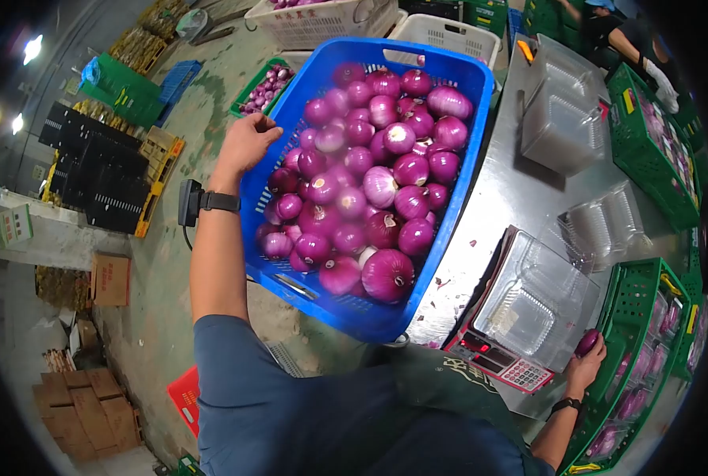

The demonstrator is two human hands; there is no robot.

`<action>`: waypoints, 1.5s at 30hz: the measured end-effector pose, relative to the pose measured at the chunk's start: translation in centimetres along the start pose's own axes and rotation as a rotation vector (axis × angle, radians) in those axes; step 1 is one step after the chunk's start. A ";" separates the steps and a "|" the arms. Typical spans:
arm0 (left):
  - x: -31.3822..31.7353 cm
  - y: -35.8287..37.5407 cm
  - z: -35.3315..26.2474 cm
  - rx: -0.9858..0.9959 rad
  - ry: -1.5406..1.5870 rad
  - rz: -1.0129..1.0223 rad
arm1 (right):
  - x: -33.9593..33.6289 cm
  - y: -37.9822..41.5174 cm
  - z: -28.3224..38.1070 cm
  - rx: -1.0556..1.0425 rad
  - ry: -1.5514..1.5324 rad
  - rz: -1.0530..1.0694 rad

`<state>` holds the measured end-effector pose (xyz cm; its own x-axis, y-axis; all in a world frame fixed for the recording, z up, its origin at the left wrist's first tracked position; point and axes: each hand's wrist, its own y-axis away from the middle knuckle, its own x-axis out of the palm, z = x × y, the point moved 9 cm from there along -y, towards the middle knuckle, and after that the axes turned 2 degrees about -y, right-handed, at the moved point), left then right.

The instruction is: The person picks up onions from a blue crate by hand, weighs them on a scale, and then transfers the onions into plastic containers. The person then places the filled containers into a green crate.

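Crate rim (486,111) by left hand (249,143); onion (586,342) in right hand (586,370).

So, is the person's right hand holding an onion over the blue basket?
No, the right hand holds the onion between the red-edged scale and a green crate, away from the blue basket.

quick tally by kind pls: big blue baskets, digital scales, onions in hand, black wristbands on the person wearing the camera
large blue plastic basket: 1
red digital scale with keypad: 1
purple onion in the right hand: 1
black wristbands: 2
total: 5
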<state>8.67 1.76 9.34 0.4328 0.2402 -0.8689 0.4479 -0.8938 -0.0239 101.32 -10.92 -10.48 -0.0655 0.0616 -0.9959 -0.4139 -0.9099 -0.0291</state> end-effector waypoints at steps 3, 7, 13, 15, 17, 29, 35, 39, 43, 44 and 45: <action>-0.1 0.5 1.5 -0.040 -0.010 0.038 | 0.0 -0.6 -0.3 0.021 -0.068 0.003; 0.2 4.0 2.8 -0.034 -0.094 0.102 | 0.2 -0.7 -0.3 0.076 -0.049 0.019; 2.0 7.9 4.7 -0.050 -0.099 0.132 | 1.3 -1.3 -1.2 0.022 0.033 0.018; 2.1 9.2 4.0 -0.037 -0.054 0.140 | 1.5 -1.4 -1.1 -0.052 0.018 -0.038; 2.8 10.5 2.2 -0.016 0.025 0.156 | 1.5 -1.2 -1.3 -0.103 -0.028 -0.034; 14.9 16.6 -7.8 0.475 -0.437 0.419 | -7.1 5.6 -3.0 0.260 -0.736 -0.208; 15.6 16.4 -8.9 0.417 -0.472 0.509 | -4.6 7.9 -4.5 0.441 -1.574 -0.089; 16.1 16.2 -10.5 0.533 -0.280 0.381 | -5.7 8.9 -0.6 0.405 -1.979 0.047; 18.2 16.1 -11.8 0.612 -0.305 0.394 | -8.5 9.3 5.2 0.121 -2.155 0.373; 18.2 15.9 -12.0 0.624 -0.314 0.406 | -8.8 9.5 6.0 0.153 -2.159 0.338; 18.2 15.9 -12.2 0.633 -0.324 0.419 | -9.0 9.7 6.7 0.185 -2.162 0.306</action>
<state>33.20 -3.42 -0.87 0.1759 -0.1948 -0.9649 -0.2682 -0.9526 0.1434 91.84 -17.55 -1.23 -0.7011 0.3187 0.6379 -0.2451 -0.9478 0.2041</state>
